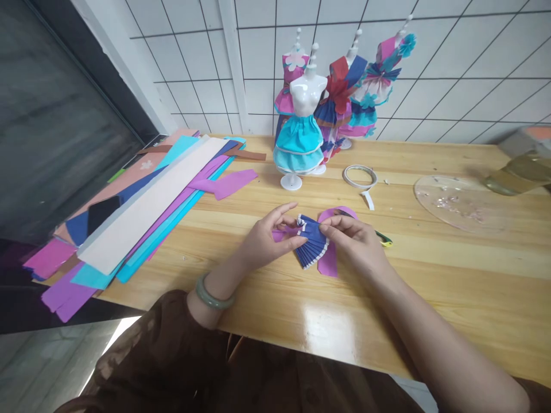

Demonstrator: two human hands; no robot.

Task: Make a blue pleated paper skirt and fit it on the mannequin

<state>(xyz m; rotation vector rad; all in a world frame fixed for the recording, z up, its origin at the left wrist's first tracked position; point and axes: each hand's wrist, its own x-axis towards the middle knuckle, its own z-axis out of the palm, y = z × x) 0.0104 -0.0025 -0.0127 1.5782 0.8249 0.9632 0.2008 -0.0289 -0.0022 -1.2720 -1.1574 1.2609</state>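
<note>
"Holding what, and where?"
"Left hand [267, 240] and right hand [356, 240] both pinch a pleated navy paper fan [311, 251] over the tabletop [267, 304], before a turquoise-skirted dress form [307, 94]."

A wooden table [456, 298] with a pale, streaked grain fills the middle and right of the frame, its surface glossy enough to throw back a bright patch at lower centre. Coloured papers [159, 203] lie heaped at the left, some jutting past its edge. Mannequins [298, 143] stand on white bases at upper centre. Right of them lie a tape roll [361, 186] and a white scrap [368, 200]. A purple strip [328, 261] and a cutter [384, 239] lie near the centre, and a clear dish [462, 201] at the right.
</note>
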